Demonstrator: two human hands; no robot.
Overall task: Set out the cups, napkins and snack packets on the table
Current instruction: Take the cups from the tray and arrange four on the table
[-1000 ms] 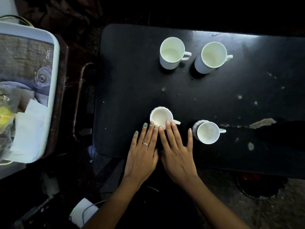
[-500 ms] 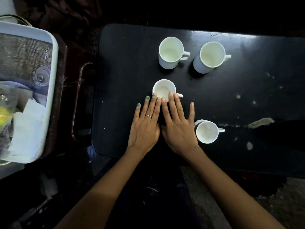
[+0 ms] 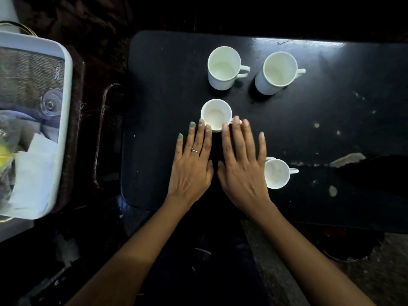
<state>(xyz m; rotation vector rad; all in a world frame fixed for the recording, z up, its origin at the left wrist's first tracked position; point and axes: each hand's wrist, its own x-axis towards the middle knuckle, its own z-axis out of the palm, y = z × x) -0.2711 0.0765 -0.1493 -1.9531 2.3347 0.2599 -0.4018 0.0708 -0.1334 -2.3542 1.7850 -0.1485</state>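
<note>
Several white cups stand on the black table (image 3: 331, 120): two tall mugs at the back (image 3: 224, 67) (image 3: 279, 72), a small cup in the middle (image 3: 216, 114) and another small cup near the front (image 3: 277, 173). My left hand (image 3: 192, 162) and my right hand (image 3: 241, 164) lie flat, palms down, fingers stretched. Their fingertips touch the near side of the middle cup. White napkins (image 3: 33, 175) and a clear packet with yellow contents (image 3: 4, 155) lie in the tray on the left.
A white tray (image 3: 66, 111) with a printed picture rests on a dark stand left of the table. The table top has chipped, scuffed patches on its right side (image 3: 346, 159). The floor below the table's front edge is dark.
Both hands slid forward over the table and pushed the middle small cup away from me, from the front edge toward the two tall mugs. The hands have spread slightly apart.
</note>
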